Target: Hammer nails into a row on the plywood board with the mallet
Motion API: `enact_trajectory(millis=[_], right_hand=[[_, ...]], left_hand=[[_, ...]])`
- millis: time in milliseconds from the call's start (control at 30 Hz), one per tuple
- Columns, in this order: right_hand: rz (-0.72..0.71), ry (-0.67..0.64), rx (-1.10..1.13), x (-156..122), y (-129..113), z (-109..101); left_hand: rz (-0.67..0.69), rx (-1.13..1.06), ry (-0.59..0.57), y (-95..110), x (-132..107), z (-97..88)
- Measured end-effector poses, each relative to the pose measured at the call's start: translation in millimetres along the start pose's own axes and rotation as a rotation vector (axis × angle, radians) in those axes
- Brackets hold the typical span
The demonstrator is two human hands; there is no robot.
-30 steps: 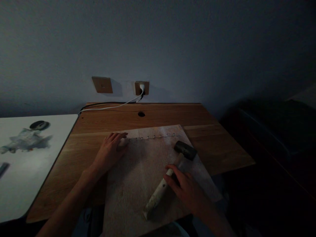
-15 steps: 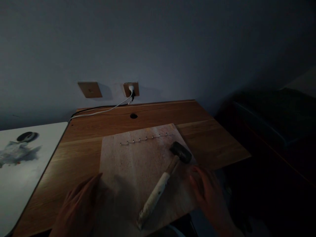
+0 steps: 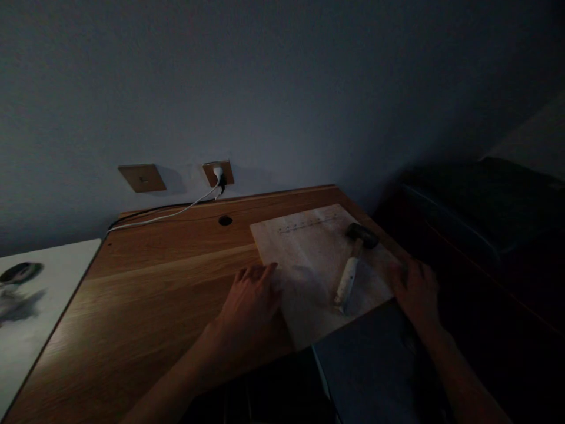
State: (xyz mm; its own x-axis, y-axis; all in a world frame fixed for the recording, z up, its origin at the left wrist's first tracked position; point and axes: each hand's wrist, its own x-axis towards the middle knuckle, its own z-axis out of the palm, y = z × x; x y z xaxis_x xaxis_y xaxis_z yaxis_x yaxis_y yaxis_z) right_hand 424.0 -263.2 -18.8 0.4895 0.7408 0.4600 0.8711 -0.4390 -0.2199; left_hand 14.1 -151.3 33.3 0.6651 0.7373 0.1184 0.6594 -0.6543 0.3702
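Observation:
A flat wooden board lies on the desk, with a row of small nails standing near its far edge. On top of it rests a hammer, its black head toward the back right and its pale, wrapped handle toward me. My left hand holds the board's left edge, thumb side against it. At the opposite edge, my right hand is closed on the board's right side. The fingertips of both hands are dim and partly hidden.
The wooden desk meets the wall, where a socket has a plug and cables running left. A round hole is in the desktop. A white table with a dark round object adjoins at left.
The board has slid right and toward the wall between both hands, with the hammer riding on it. My view has shifted slightly too.

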Motion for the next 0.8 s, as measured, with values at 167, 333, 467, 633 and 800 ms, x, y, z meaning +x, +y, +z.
enact_trajectory(millis=[167, 333, 467, 633, 800], right_hand=[[0.051, -0.068, 0.009, 33, 47, 11], [0.112, -0.093, 0.012, 43, 73, 16], [0.147, -0.108, 0.023, 43, 80, 23], [0.154, -0.106, 0.05, 40, 76, 20], [0.069, -0.102, 0.09, 25, 48, 7]], left_hand=[[0.135, 0.036, -0.017, 24, 40, 25.3], [0.325, 0.056, -0.027, 47, 40, 46.1], [0.345, 0.075, -0.002, 57, 41, 56.8], [0.346, 0.06, 0.024, 56, 40, 59.0], [0.292, 0.032, 0.13, 45, 17, 38.9]])
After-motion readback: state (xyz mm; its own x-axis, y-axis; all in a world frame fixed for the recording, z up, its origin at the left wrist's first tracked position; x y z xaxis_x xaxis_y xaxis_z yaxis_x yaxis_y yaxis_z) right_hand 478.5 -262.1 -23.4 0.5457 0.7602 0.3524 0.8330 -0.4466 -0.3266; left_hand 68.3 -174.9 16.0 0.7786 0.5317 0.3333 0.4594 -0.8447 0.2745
